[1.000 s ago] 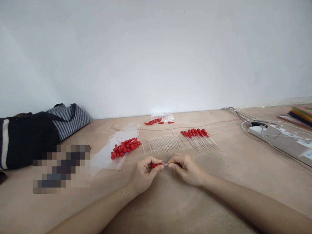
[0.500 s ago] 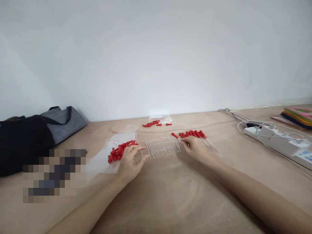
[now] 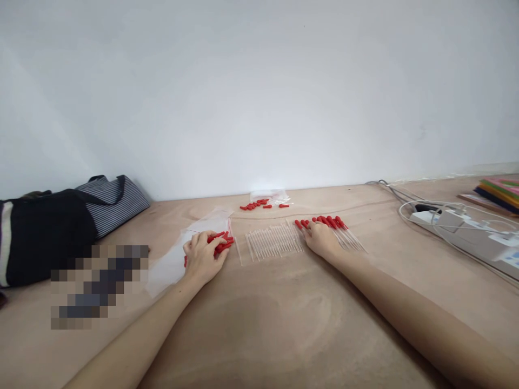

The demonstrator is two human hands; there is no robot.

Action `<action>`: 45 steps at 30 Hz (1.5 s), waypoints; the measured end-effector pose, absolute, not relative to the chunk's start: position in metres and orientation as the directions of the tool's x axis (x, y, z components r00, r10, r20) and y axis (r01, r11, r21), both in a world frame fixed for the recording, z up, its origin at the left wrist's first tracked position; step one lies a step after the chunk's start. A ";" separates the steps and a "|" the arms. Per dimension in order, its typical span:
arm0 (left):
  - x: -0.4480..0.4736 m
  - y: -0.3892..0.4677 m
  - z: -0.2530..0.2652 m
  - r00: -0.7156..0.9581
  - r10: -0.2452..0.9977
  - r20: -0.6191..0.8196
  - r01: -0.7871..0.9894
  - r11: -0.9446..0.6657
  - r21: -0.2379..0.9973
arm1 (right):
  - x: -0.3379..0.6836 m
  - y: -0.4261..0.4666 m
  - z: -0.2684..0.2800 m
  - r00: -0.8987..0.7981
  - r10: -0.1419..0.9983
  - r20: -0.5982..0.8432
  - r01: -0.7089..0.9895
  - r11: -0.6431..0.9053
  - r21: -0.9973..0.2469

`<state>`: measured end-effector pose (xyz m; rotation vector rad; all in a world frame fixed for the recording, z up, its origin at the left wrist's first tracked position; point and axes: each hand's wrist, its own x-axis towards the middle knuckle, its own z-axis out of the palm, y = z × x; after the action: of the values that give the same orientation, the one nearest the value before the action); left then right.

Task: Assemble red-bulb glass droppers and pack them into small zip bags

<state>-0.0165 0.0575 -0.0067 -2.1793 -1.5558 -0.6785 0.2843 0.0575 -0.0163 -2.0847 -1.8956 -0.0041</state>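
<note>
My left hand [image 3: 203,256] reaches over the pile of red rubber bulbs [image 3: 221,246] on a clear plastic bag [image 3: 170,270]. Its thumb and fingers are apart and curved, with bulbs between them; the palm hides part of the pile. In the middle lies a row of thin clear tubes [image 3: 271,242] without bulbs, and a single tube [image 3: 238,252] rests left of them. At the row's right end my right hand [image 3: 322,240] has its fingers pinched on a red-topped dropper [image 3: 299,224], the tube partly hidden. Several red-bulbed droppers [image 3: 334,222] lie side by side beyond that hand.
Near the wall are more red bulbs [image 3: 253,205] and a small plastic bag [image 3: 267,195] with clear tubes. A power strip [image 3: 458,227] with white cables and stacked coloured sheets [image 3: 500,194] sit to the right. A black bag with striped cloth [image 3: 115,208] stands left.
My left hand has moved left from beside the tubes onto the pile of red bulbs. My right hand stays by the droppers, and the dropper at its fingertips lies nearer the bulbed row.
</note>
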 end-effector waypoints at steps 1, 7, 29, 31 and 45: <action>-0.016 0.058 -0.007 0.282 0.759 0.586 0.947 -0.319 -0.043 | 0.284 0.057 -0.015 0.126 0.969 0.215 0.970 -0.075 -0.232; -0.014 0.064 -0.009 0.325 0.746 0.581 0.941 -0.317 -0.120 | 0.273 0.061 -0.008 0.178 0.969 0.172 0.962 -0.136 -0.235; 0.025 0.010 0.002 0.549 0.641 0.537 0.537 -0.762 0.362 | 0.271 0.028 0.003 -0.002 0.968 0.252 0.867 0.127 -0.482; 0.035 -0.001 0.000 0.564 0.705 0.429 0.524 -0.707 0.474 | 0.270 0.012 -0.006 -0.126 0.923 0.363 0.761 0.325 -0.562; 0.041 0.007 -0.021 0.508 0.811 0.289 0.460 -0.539 0.705 | 0.246 -0.026 -0.021 -0.424 0.831 0.361 0.633 0.557 -0.538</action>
<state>0.0409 0.0068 -0.0208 -3.1806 -1.5006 -1.2008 0.2460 -0.0260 -0.0205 -1.1702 -2.1933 0.4303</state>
